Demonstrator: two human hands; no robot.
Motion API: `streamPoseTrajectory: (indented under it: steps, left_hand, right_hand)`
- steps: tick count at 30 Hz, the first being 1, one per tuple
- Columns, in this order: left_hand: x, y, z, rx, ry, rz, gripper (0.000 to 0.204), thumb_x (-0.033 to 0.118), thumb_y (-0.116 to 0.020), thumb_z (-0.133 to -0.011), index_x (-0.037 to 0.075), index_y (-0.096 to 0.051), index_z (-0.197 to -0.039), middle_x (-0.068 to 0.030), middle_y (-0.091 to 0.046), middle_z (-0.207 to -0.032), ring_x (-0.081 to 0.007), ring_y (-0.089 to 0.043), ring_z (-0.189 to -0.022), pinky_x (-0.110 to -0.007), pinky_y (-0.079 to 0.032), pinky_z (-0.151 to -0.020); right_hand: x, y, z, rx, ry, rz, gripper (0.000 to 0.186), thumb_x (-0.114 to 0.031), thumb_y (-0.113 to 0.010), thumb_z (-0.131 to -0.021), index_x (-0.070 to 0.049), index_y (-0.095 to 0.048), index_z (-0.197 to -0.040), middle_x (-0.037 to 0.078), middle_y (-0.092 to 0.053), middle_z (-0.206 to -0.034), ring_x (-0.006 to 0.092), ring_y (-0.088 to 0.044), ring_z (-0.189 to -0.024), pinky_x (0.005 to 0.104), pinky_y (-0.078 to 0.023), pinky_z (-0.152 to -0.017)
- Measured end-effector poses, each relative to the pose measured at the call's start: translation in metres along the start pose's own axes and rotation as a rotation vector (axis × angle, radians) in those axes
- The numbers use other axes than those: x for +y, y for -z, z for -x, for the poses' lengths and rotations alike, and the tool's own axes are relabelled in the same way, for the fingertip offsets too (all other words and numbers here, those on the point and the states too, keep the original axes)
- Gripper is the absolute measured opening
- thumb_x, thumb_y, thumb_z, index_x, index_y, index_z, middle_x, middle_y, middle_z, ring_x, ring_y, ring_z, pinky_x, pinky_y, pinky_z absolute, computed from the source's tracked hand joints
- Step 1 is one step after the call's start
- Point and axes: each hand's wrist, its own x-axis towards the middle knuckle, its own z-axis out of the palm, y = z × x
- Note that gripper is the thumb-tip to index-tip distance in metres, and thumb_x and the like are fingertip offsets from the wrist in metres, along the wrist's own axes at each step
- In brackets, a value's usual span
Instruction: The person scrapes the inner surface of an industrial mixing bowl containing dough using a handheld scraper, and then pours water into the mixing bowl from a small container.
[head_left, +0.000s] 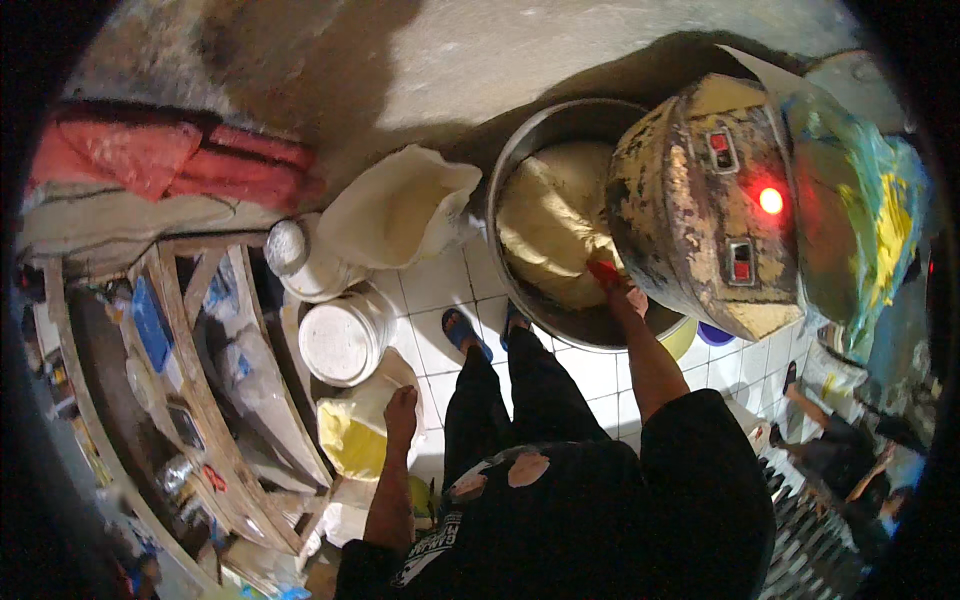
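Note:
A large mass of pale dough [560,215] fills much of the round metal mixer bowl [497,180]. The worn mixer head [650,190] overhangs the bowl's right side and hides part of it. Reaching over the near rim, my right hand [628,298] is closed round a small red tool [603,271], which touches the dough's near edge. The tool's exact kind is hard to make out. My left hand [402,410] hangs at my side, fingers curled and nothing showing in them. Near it are a white lidded bucket [340,343] and a bag with a yellow inside [350,442].
An open white sack [395,215] stands left of the bowl, beside another white bucket [325,265]. Wooden shelving [190,350] with clutter runs along the left. Plastic sheeting [850,220] hangs right of the mixer. Other people [850,450] are at the lower right.

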Motion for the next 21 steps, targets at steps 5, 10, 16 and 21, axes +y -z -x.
streamPoseTrajectory:
  steps: [5,10,16,21]
  left_hand:
    - [-0.016,0.001,-0.009,-0.066,0.048,0.057,0.032,0.025,-0.051,-0.088,-0.001,-0.059,-0.106,-0.0181,-0.062,-0.103,-0.0314,-0.058,-0.098,-0.037,-0.043,-0.086]
    - [-0.045,0.004,-0.013,-0.135,0.078,-0.076,0.032,0.024,-0.05,-0.087,-0.001,-0.059,-0.105,-0.0186,-0.061,-0.103,-0.0337,-0.056,-0.099,-0.038,-0.042,-0.087]
    - [-0.056,0.006,-0.013,-0.123,0.007,-0.061,0.03,0.023,-0.05,-0.086,0.0,-0.06,-0.103,-0.0152,-0.063,-0.093,-0.0291,-0.059,-0.088,-0.037,-0.045,-0.079]
    - [-0.001,0.005,-0.024,-0.252,0.056,0.019,0.027,0.023,-0.053,-0.085,0.001,-0.06,-0.1,-0.006,-0.06,-0.08,-0.0135,-0.053,-0.069,-0.028,-0.044,-0.063]
  right_hand:
    - [-0.038,0.02,0.025,0.171,0.398,0.218,0.035,-0.016,-0.05,-0.081,-0.014,-0.056,-0.115,0.021,-0.056,-0.109,0.0316,-0.057,-0.098,0.0438,-0.046,-0.079]
    - [-0.11,0.025,0.037,0.486,0.579,0.422,0.041,-0.017,-0.051,-0.079,-0.012,-0.051,-0.12,0.021,-0.053,-0.106,0.0296,-0.052,-0.102,0.0411,-0.043,-0.083]
    - [-0.163,0.029,0.07,-0.167,0.599,-0.071,0.031,-0.022,-0.054,-0.081,-0.011,-0.058,-0.111,0.021,-0.056,-0.11,0.0347,-0.056,-0.098,0.0423,-0.045,-0.081]
    - [-0.114,-0.044,-0.017,0.018,-0.047,-0.536,0.043,-0.04,-0.062,-0.073,-0.008,-0.061,-0.103,0.019,-0.062,-0.096,0.0332,-0.06,-0.089,0.0421,-0.047,-0.078]
